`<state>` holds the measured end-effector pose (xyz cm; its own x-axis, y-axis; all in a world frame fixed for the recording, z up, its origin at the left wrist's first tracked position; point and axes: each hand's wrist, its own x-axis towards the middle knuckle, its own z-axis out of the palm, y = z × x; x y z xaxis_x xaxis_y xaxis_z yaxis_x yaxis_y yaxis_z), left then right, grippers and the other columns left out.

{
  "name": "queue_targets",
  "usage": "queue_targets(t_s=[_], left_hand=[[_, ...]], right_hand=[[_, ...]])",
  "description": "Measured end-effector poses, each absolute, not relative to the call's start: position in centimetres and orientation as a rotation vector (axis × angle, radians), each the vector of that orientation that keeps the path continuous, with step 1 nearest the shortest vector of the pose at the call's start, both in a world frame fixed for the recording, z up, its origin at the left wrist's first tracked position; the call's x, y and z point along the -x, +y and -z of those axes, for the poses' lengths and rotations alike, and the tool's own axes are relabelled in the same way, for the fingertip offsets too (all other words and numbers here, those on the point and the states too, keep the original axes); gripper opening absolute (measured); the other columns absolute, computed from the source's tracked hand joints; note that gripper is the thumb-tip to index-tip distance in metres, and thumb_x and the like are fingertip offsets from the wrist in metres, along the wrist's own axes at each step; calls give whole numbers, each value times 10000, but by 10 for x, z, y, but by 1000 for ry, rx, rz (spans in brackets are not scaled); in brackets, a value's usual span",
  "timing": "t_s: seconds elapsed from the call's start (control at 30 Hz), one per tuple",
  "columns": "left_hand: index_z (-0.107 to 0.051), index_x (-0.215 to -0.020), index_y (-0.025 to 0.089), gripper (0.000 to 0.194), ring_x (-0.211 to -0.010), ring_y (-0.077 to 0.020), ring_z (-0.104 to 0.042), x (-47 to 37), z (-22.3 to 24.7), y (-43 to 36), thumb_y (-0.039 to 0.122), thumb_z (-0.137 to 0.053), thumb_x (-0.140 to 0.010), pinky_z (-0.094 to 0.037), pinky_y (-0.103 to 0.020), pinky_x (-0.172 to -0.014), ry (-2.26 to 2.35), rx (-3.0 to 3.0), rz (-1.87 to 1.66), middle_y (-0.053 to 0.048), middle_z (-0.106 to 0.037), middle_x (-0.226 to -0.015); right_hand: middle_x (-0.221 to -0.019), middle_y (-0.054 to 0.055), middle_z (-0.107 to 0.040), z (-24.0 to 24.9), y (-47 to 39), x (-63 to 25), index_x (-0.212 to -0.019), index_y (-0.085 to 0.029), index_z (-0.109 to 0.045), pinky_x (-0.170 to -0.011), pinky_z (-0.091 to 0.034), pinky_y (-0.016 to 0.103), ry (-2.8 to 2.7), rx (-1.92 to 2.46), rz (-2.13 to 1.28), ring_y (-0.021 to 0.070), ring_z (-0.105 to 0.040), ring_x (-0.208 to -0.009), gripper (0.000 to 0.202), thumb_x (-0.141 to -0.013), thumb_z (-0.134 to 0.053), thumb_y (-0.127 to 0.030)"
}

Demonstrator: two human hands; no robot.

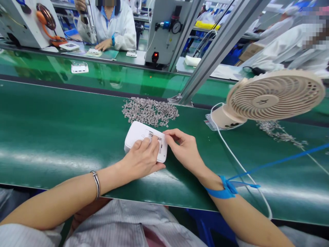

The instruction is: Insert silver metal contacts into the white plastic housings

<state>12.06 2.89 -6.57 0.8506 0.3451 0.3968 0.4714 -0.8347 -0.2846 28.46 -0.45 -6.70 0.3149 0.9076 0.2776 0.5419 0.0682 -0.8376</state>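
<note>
The left hand [144, 156], fingers spread and bent, presses on the white device [136, 134] lying on the green counter [64, 130], just beside a heap of small metal parts [150, 111]. The right hand [183, 147] pinches thumb and forefinger together at the device's upper right corner; whether anything sits between them cannot be told.

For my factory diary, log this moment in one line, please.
left hand: fingers on white plastic device | right hand: fingertips at its corner | small metal parts: piled beyond it
</note>
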Motion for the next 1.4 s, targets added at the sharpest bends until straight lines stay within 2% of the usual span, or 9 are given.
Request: queue_targets(t_s=[0.53, 0.67, 0.83, 0.9, 0.97, 1.07, 1.17, 1.27, 1.4], left_hand=[[-576, -1172, 94, 630, -920, -234, -511, -119, 66, 31, 601, -464, -816, -315, -358, -727, -585, 2635, 488, -78, -617, -1182], [-556, -1197, 67, 656, -911, -241, -513, -119, 67, 30, 594, -469, -818, -317, -361, -720, -588, 2656, 481, -119, -598, -1198], [-585, -1131, 82, 730, -827, -243, -528, -119, 59, 38, 699, -425, -776, -338, -353, -671, -624, 2785, 420, -147, -607, -1129], [-606, -1061, 106, 626, -804, -238, -532, -120, 51, 45, 640, -367, -839, -346, -344, -659, -643, 2895, 368, -129, -625, -1055], [-612, -1012, 128, 424, -836, -236, -541, -124, 42, 53, 442, -345, -912, -351, -342, -677, -654, 2938, 340, -109, -630, -1031], [-599, -1047, 143, 277, -996, -283, -513, -133, 32, 67, 238, -419, -861, -341, -380, -744, -675, 2846, 369, -106, -581, -1189], [-615, -1038, 156, 276, -1065, -335, -480, -143, 29, 80, 250, -515, -798, -327, -424, -786, -631, 2890, 215, -102, -591, -1183], [-649, -933, 174, 222, -902, -285, -550, -149, 30, 86, 307, -539, -793, -338, -376, -710, -577, 2955, 60, -73, -661, -924], [-638, -911, 134, 229, -818, -240, -556, -148, 32, 87, 262, -460, -846, -326, -339, -659, -519, 2963, 16, -94, -644, -856]], right_hand=[[-789, 28, -630, 72, -6, -283, -739, -188, -585, -646, -478, 280, -1453, 1554, -366, 128, -558, -669, 91, -777, -503, -197], [-783, 28, -626, 72, -6, -283, -735, -187, -583, -632, -473, 274, -1455, 1545, -361, 123, -545, -653, 90, -775, -503, -188], [-776, 23, -615, 72, -7, -281, -723, -193, -575, -632, -470, 274, -1459, 1545, -374, 124, -540, -656, 89, -777, -504, -193], [-762, 19, -609, 72, -8, -279, -720, -193, -573, -635, -466, 274, -1461, 1550, -387, 124, -539, -654, 97, -781, -498, -195], [-732, 11, -598, 73, -8, -277, -721, -191, -574, -634, -458, 270, -1459, 1557, -393, 123, -537, -649, 108, -788, -489, -197], [-694, 3, -591, 73, -8, -276, -727, -187, -581, -616, -443, 264, -1440, 1575, -391, 121, -533, -628, 122, -795, -483, -206], [-685, 2, -600, 73, -7, -277, -734, -186, -589, -600, -441, 260, -1415, 1583, -416, 123, -543, -618, 132, -802, -483, -224], [-670, 0, -601, 73, -7, -279, -726, -187, -590, -590, -442, 260, -1409, 1581, -426, 126, -550, -607, 138, -803, -488, -240], [-690, 4, -613, 73, -9, -279, -732, -193, -587, -611, -452, 265, -1418, 1572, -420, 132, -563, -630, 137, -814, -491, -244]])
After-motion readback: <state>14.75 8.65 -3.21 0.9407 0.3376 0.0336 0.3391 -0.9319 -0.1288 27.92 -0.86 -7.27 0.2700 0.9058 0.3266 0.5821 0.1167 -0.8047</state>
